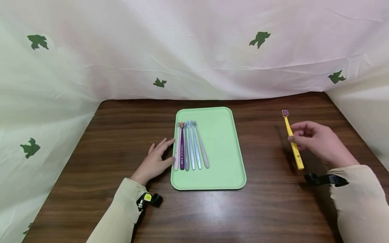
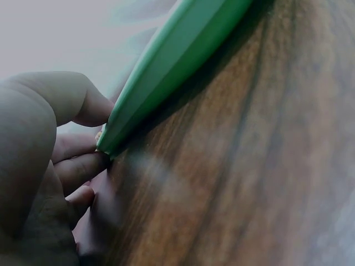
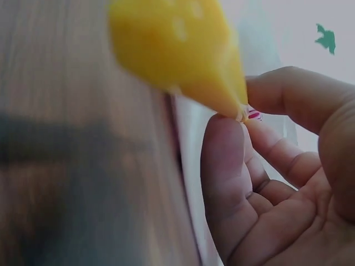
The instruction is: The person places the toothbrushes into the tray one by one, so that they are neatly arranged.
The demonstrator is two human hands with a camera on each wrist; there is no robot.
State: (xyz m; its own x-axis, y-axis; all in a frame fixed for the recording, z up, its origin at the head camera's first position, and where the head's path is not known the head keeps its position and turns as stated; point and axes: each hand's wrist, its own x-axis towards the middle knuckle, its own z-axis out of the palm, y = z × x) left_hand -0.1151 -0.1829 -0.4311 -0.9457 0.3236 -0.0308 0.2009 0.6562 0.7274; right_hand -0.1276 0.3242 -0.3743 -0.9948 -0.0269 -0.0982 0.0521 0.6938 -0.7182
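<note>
My right hand point(image 1: 321, 141) pinches a yellow toothbrush point(image 1: 294, 143) by the middle of its handle, above the table to the right. Its purple-patterned head points away from me; in the right wrist view the yellow handle point(image 3: 172, 47) looms close and blurred. At the left edge of a light green tray point(image 1: 225, 148), my left hand point(image 1: 153, 162) touches the rim with its thumb and a fingertip, fingers loosely extended. Several toothbrushes lie side by side on the tray's left half: a pink one point(image 1: 176, 152), a purple one point(image 1: 182, 148), two light blue ones and two grey ones.
The dark wooden table point(image 1: 261, 216) spreads around the tray. White cloth point(image 1: 194, 47) with green bird shapes hangs behind the table and along both sides. Each wrist wears a strapped camera, the left one point(image 1: 155, 200) near the tray's lower left.
</note>
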